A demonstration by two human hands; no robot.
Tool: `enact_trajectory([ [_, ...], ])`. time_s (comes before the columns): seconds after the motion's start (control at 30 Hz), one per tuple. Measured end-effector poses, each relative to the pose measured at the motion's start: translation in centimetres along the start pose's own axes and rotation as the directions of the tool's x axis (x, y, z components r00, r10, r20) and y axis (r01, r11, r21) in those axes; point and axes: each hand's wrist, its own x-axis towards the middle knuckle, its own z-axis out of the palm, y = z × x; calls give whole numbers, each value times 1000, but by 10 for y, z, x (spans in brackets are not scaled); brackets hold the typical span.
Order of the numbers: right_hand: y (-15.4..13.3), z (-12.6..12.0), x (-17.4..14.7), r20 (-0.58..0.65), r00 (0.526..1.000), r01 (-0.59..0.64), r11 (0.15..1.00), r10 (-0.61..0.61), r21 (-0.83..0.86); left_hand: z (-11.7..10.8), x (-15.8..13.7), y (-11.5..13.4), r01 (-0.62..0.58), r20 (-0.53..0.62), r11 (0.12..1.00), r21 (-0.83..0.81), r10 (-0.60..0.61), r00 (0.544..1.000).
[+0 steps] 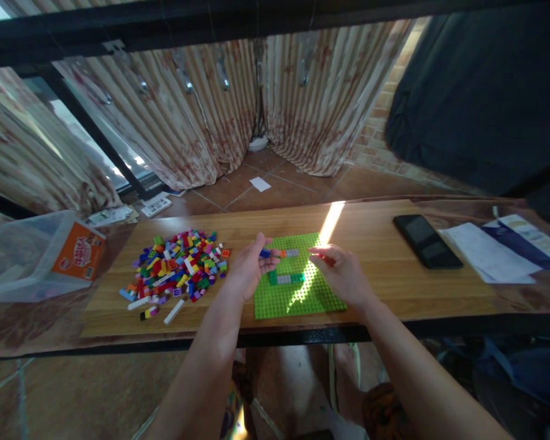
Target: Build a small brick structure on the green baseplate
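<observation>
Pleated curtains [187, 122] with reddish patterning hang behind a tiled floor [229, 189] and a long table topped with a wood-grain board [371, 232]. At the far left stands a transparent plastic tub [22, 256]. Its orange label [79, 250] carries large white Chinese-style characters and smaller print, too blurred to read reliably. Beyond the table's left part, a white printed item [156, 206] shows dark block markings, likewise unreadable.

Next along the board lies a loose pile of multicolored toy bricks [178, 266]. To its right, the left hand [247, 272] is positioned at the left edge of a green studded baseplate [266, 305], palm partly visible. A blue brick [265, 252] shows between thumb and fingers; whether the grip is closed on it cannot be determined. Beside this hand are an orange-and-gray row [289, 252] and, nearer the wearer, a green-and-gray row [285, 279]. The right hand [343, 275] is above the baseplate's right side, thumb and index fingertips close together; whether they grip a piece cannot be determined. A sunlight strip crosses the baseplate.

Farther right lie a black phone [427, 241], white papers [490, 247] and a navy-and-white printed sheet [522, 244], its text illegible.
</observation>
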Motion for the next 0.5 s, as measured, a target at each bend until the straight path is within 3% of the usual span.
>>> enact_trajectory([
  [0.1, -7, 4, 1, -46, 996, 77, 995, -74, 71, 5, -2, 2, 99, 42, 981, -167, -93, 995],
  [0.23, -21, 12, -3, 26, 977, 208, 972, -212, 107, 17, -6, -2, 177, 140, 948, -263, -144, 980],
  [0.37, -25, 20, -7, 22, 956, 293, 955, -294, 43, 26, -7, -11, 216, 244, 921, -323, -140, 960],
  [0.5, -22, 23, -8, -7, 956, 292, 956, -292, -28, 34, -8, -20, 243, 314, 912, -330, -137, 940],
])
